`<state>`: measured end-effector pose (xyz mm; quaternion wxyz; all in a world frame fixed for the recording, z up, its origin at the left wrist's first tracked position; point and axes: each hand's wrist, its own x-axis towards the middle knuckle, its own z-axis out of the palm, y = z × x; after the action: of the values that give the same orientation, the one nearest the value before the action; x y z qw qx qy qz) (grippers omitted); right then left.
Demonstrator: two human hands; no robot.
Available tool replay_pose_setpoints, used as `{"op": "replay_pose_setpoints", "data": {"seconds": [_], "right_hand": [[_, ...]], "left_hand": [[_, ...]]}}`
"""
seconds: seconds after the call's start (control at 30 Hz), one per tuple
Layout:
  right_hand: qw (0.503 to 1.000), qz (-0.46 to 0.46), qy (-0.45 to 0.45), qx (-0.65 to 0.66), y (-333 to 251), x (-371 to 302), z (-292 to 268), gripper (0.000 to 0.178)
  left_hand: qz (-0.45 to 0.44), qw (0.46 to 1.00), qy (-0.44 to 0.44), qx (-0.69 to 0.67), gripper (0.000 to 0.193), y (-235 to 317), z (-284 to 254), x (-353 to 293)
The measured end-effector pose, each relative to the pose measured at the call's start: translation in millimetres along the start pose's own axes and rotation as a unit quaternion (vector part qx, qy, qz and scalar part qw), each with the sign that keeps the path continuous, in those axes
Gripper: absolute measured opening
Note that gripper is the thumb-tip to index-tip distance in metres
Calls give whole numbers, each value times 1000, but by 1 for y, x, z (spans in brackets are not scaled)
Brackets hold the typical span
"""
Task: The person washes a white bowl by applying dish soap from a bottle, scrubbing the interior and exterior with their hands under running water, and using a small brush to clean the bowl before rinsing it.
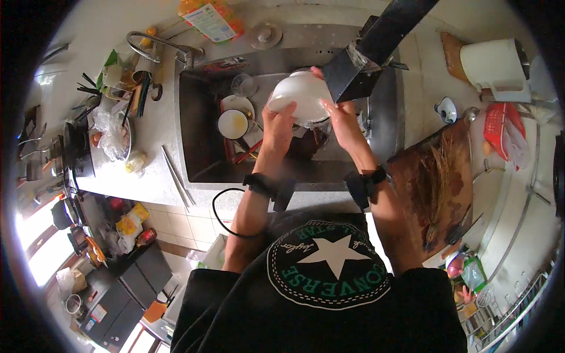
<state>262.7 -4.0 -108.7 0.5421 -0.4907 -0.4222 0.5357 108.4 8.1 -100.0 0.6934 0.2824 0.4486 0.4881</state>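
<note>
- Head view: left hand [280, 122] and right hand [342, 120], fingers curled, grip a white bowl [303, 97] from both sides, tilted above the sink [197, 126]; a black fixture [356, 76] partly hides the right hand.
- A slick grip could drop the bowl onto the dishes [233, 123] below; lifting carelessly might knock the fixture.
- Pale worktop [150, 173] surrounds the sink, brown chopping board [406, 176] at right; tiled floor [183, 226], dark cabinets [138, 282] lower left.

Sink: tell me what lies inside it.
On the left side of the sink are a clear cup and a round white dish. The left hand and right hand hold a white bowl over it; whatever lies beneath them is covered.
</note>
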Motion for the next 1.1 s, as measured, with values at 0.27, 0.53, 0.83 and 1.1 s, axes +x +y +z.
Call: {"op": "replay_pose_setpoints", "data": {"seconds": [0.27,0.53,0.83,1.1], "right_hand": [[959,185,-27,212,40,-5,-27,38],[813,-33,-57,-579,39,-14,-22,18],[916,-179,128,-335,16,-5,-60,19],[864,-291,14,-411,-15,-5,-28,35]], "left_hand": [[159,952,-136,225,55,33,47,-3],[-24,988,-115,105,48,-2,51,2],[78,959,-149,227,60,-2,18,-6],[-61,981,-153,105,82,15,13,-24]]}}
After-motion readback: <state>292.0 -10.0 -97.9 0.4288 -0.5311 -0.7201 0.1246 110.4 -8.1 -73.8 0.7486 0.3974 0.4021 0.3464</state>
